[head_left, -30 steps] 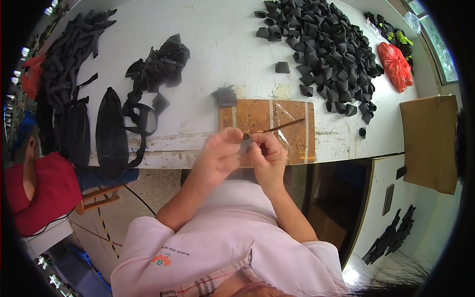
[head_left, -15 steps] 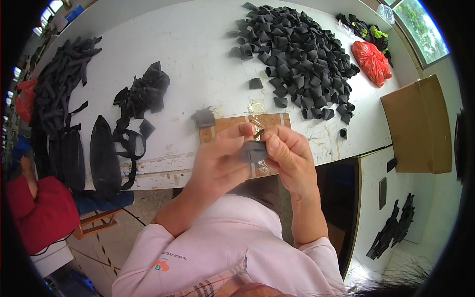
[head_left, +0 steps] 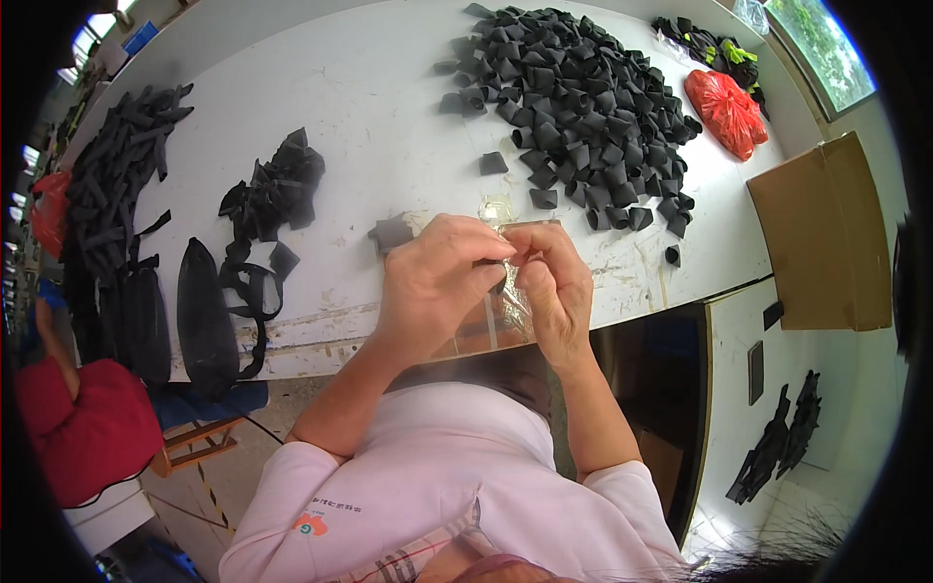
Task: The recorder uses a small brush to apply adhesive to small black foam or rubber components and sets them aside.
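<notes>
My left hand (head_left: 437, 282) and my right hand (head_left: 556, 287) meet fingertip to fingertip above a brown board (head_left: 473, 333) at the table's near edge. A dark sliver of a black fabric piece (head_left: 499, 284) shows under my left fingers, which are closed on it; most of it is hidden. My right thumb and forefinger are pinched beside my left fingertips, and what they hold cannot be made out. Shiny clear tape (head_left: 515, 309) lies on the board below. One flat dark grey piece (head_left: 392, 234) rests just left of my left hand.
A large heap of folded black fabric pieces (head_left: 593, 117) covers the back right. Left are black strips (head_left: 121, 141), a smaller dark pile (head_left: 287, 180) and black pouches (head_left: 206, 316). A red bag (head_left: 724, 112) and cardboard box (head_left: 821, 238) stand right. A person in red (head_left: 92, 423) sits left.
My left hand has turned over and covers the black piece that showed between my hands. Both hands have shifted slightly up and left in the picture. The view has moved a little.
</notes>
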Demonstrator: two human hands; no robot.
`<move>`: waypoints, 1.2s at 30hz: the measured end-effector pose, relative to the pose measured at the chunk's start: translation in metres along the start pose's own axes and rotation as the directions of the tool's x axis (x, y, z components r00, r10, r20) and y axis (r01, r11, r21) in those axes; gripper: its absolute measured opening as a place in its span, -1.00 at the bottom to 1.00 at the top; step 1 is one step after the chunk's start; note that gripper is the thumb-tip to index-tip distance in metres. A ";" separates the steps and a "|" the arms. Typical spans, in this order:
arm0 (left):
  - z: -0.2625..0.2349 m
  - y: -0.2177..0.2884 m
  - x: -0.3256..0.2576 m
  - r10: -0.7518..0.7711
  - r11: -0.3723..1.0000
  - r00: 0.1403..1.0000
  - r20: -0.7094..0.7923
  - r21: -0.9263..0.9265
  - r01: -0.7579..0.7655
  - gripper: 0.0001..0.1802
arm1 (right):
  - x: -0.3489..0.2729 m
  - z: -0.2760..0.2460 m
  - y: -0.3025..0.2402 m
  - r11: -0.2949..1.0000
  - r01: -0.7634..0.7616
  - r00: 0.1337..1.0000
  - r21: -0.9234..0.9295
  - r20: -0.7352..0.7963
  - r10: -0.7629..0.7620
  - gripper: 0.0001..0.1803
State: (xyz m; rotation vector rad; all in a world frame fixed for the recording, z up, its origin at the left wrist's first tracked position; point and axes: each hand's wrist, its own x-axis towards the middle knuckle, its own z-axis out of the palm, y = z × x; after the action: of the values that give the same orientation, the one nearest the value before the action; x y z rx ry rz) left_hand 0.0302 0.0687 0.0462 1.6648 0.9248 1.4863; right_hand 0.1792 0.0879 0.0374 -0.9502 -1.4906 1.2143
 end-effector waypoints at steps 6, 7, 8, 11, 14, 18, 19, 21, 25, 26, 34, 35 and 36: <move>0.009 0.003 -0.007 -0.331 0.755 0.892 -0.308 -0.654 0.055 -0.88 | -0.004 0.012 -0.016 0.851 0.368 0.923 -0.374 0.035 -0.384 -0.72; 0.009 0.005 -0.007 -0.364 0.708 0.889 -0.278 -0.703 0.070 -0.86 | -0.002 0.014 -0.018 0.851 0.372 0.915 -0.371 -0.006 -0.403 -0.78; 0.009 0.005 -0.009 -0.364 0.710 0.889 -0.280 -0.701 0.070 -0.86 | -0.003 0.013 -0.019 0.852 0.373 0.915 -0.368 -0.006 -0.403 -0.78; 0.009 0.003 -0.014 -0.373 0.683 0.896 -0.242 -0.726 0.088 -0.87 | -0.003 0.009 -0.019 0.862 0.322 0.937 -0.391 0.003 -0.349 -0.83; 0.010 0.002 -0.021 -0.412 0.693 0.879 -0.240 -0.709 0.130 -0.88 | -0.005 0.009 -0.006 0.831 0.360 0.925 -0.425 0.050 -0.376 -0.87; 0.007 -0.007 -0.026 -0.362 0.807 0.906 -0.220 -0.560 0.187 -0.89 | -0.007 0.010 0.004 0.808 0.396 0.902 -0.437 0.021 -0.430 -0.87; 0.006 -0.005 -0.022 -0.358 0.846 0.905 -0.231 -0.491 0.210 -0.86 | -0.006 0.009 0.005 0.791 0.403 0.897 -0.460 0.026 -0.442 -0.87; 0.000 -0.010 -0.018 -0.328 0.911 0.911 -0.249 -0.337 0.236 -0.77 | -0.001 0.007 -0.004 0.856 0.329 0.941 -0.398 0.067 -0.330 -0.89; -0.041 -0.070 -0.023 -0.343 0.908 0.822 -0.454 0.064 0.414 -0.75 | 0.035 -0.021 -0.032 0.920 -0.117 0.985 0.375 -0.071 0.154 -0.84; -0.056 -0.099 -0.029 -0.320 0.876 0.823 -0.470 0.183 0.445 -0.74 | 0.052 -0.026 -0.034 0.931 -0.052 0.975 0.361 -0.182 0.125 -0.77; -0.077 -0.153 -0.045 -0.409 0.416 0.830 -0.379 0.733 0.539 -0.79 | -0.030 0.003 0.023 0.940 -0.341 0.940 0.026 0.017 0.341 -0.77; -0.079 -0.153 -0.046 -0.387 0.472 0.839 -0.381 0.700 0.536 -0.83 | -0.037 0.013 0.018 0.901 -0.433 0.897 -0.033 0.077 0.434 -0.78; -0.081 -0.153 -0.047 -0.365 0.525 0.847 -0.387 0.666 0.530 -0.87 | -0.040 0.021 0.019 0.899 -0.437 0.895 -0.032 0.079 0.438 -0.78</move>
State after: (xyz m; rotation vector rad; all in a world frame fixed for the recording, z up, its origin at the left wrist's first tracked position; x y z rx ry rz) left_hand -0.0619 0.1069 -0.1025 1.5932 2.1498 0.9284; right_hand 0.1686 0.0486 0.0100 -1.3069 -1.3900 1.5828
